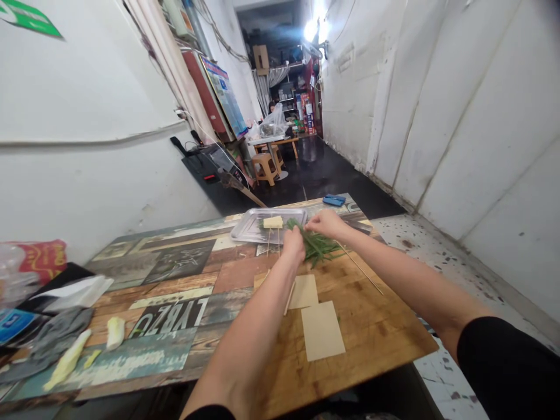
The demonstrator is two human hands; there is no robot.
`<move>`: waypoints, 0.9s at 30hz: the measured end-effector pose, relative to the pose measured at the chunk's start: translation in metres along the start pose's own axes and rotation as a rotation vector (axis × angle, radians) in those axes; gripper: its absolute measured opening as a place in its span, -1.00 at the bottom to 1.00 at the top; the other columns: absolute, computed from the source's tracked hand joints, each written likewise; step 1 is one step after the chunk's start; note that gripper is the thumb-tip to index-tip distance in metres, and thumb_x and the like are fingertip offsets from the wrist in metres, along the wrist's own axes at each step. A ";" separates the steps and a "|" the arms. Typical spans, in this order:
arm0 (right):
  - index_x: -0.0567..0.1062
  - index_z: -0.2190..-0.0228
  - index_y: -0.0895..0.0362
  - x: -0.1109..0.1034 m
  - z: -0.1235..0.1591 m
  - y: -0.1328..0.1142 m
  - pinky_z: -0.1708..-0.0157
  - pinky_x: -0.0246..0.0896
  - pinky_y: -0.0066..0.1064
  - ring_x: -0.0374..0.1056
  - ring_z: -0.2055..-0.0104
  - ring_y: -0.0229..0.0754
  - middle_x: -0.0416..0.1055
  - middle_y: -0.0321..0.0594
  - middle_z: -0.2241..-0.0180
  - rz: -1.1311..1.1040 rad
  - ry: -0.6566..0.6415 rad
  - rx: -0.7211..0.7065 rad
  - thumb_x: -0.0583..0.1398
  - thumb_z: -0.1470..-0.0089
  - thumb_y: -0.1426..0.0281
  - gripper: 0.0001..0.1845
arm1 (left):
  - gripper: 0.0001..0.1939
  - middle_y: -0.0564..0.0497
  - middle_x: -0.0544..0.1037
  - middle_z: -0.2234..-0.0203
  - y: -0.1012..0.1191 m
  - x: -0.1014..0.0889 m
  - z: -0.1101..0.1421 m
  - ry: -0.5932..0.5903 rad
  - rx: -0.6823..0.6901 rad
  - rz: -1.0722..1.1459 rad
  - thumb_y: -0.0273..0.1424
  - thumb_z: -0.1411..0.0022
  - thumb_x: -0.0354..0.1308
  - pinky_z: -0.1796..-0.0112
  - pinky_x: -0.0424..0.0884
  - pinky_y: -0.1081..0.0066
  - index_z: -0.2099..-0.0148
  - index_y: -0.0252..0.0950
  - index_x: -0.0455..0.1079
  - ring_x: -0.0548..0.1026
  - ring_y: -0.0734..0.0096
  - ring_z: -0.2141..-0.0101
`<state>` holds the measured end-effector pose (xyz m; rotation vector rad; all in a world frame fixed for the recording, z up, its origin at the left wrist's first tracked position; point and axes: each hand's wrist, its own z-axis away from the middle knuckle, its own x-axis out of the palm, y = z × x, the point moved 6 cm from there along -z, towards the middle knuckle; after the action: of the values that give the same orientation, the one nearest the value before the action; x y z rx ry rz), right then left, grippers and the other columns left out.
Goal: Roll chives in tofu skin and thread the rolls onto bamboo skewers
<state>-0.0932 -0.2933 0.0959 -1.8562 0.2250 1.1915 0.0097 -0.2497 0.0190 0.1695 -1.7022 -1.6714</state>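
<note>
My left hand [294,243] is closed around thin green vegetable stalks, whose ends show just above it. Close on its right, my right hand [327,223] pinches with bent fingertips at the same greens. Loose green stalks [322,249] lie in a pile beneath both hands, at the far edge of the wooden cutting board [376,338]. Two pale square sheets, one a thin sheet [324,331] nearer me and the other a sheet [305,291] partly beyond it, lie on the board. A thin wooden skewer [362,269] rests at the right, and other sticks lie beside my left forearm.
Beyond the board, a metal tray [245,226] holds a pale skewered roll [273,221]. A blue box [333,200] sits at the table's far edge. Pale vegetable pieces [115,333] and a grey cloth [52,344] lie left. Stools [265,168] stand farther off.
</note>
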 end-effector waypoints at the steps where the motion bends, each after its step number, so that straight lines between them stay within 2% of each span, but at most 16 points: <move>1: 0.56 0.58 0.23 -0.006 -0.001 0.002 0.56 -0.11 -0.50 0.11 0.58 -0.36 0.27 -0.35 0.70 -0.003 0.023 0.028 0.20 -0.05 0.29 -0.69 | -0.89 0.14 0.32 0.61 0.003 0.003 0.000 -0.023 -0.027 -0.007 -0.45 -0.30 -0.01 0.36 0.40 0.43 0.33 -0.28 0.16 0.41 0.52 0.54; 4: 0.50 0.64 0.23 -0.006 -0.001 0.006 0.61 -0.15 -0.49 0.03 0.64 -0.39 0.21 -0.36 0.75 -0.130 -0.049 0.087 0.23 -0.03 0.15 -0.58 | -0.85 0.17 0.25 0.67 0.006 0.013 0.007 -0.133 -0.088 -0.072 -0.51 -0.28 -0.06 0.44 0.36 0.48 0.37 -0.29 0.14 0.32 0.56 0.63; 7: 0.41 0.67 0.21 0.007 0.003 0.010 0.69 -0.20 -0.52 -0.06 0.70 -0.43 0.15 -0.43 0.79 -0.378 -0.144 0.180 0.29 0.02 0.17 -0.59 | -0.83 0.18 0.20 0.71 0.004 0.021 0.016 -0.256 -0.121 -0.164 -0.55 -0.24 -0.04 0.54 0.27 0.54 0.43 -0.31 0.16 0.21 0.60 0.69; 11: 0.26 0.67 0.15 0.014 0.009 0.019 0.76 -0.28 -0.54 -0.14 0.76 -0.45 -0.06 -0.54 0.84 -0.522 -0.025 0.274 0.32 0.04 0.24 -0.58 | -0.86 0.20 0.16 0.71 0.003 0.023 0.023 -0.393 -0.168 -0.277 -0.53 -0.24 0.00 0.60 0.19 0.57 0.40 -0.31 0.19 0.14 0.62 0.70; 14: 0.33 0.60 0.16 0.017 0.011 0.020 0.79 -0.27 -0.56 -0.10 0.77 -0.46 0.04 -0.52 0.82 -0.562 -0.046 0.267 0.34 0.06 0.18 -0.61 | -0.89 0.20 0.15 0.70 0.004 0.021 0.026 -0.489 -0.236 -0.354 -0.51 -0.24 0.02 0.62 0.15 0.57 0.37 -0.32 0.20 0.12 0.63 0.70; 18: 0.35 0.58 0.17 0.016 0.012 0.016 0.80 -0.19 -0.57 -0.04 0.78 -0.45 0.15 -0.46 0.79 -0.563 -0.070 0.238 0.32 0.04 0.17 -0.62 | -0.89 0.18 0.15 0.68 0.010 0.021 0.035 -0.608 -0.311 -0.437 -0.50 -0.24 0.03 0.62 0.14 0.56 0.37 -0.33 0.21 0.14 0.61 0.68; 22: 0.30 0.61 0.16 0.014 0.012 0.015 0.77 -0.11 -0.56 -0.03 0.78 -0.45 0.16 -0.45 0.77 -0.489 -0.076 0.234 0.22 -0.09 0.34 -0.69 | -0.93 0.15 0.21 0.59 0.018 0.019 0.044 -0.719 -0.320 -0.472 -0.45 -0.25 0.04 0.55 0.22 0.55 0.29 -0.33 0.21 0.20 0.62 0.62; 25: 0.32 0.57 0.17 0.009 0.012 0.019 0.73 -0.05 -0.54 0.00 0.75 -0.42 0.20 -0.42 0.73 -0.392 -0.068 0.221 0.13 -0.16 0.38 -0.72 | -0.86 0.14 0.21 0.60 0.018 0.012 0.043 -0.746 -0.293 -0.566 -0.40 -0.26 0.07 0.56 0.18 0.57 0.34 -0.35 0.23 0.17 0.64 0.63; 27: 0.39 0.53 0.20 0.003 0.014 0.021 0.66 0.06 -0.51 0.13 0.68 -0.36 0.31 -0.32 0.66 -0.303 -0.070 0.189 0.13 -0.17 0.35 -0.74 | -0.80 0.16 0.19 0.63 0.016 0.007 0.036 -0.719 -0.245 -0.649 -0.38 -0.28 0.05 0.61 0.10 0.58 0.39 -0.35 0.22 0.11 0.66 0.67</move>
<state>-0.1125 -0.2943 0.0797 -1.6143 0.0136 0.9880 -0.0096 -0.2216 0.0407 -0.0108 -2.0533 -2.6396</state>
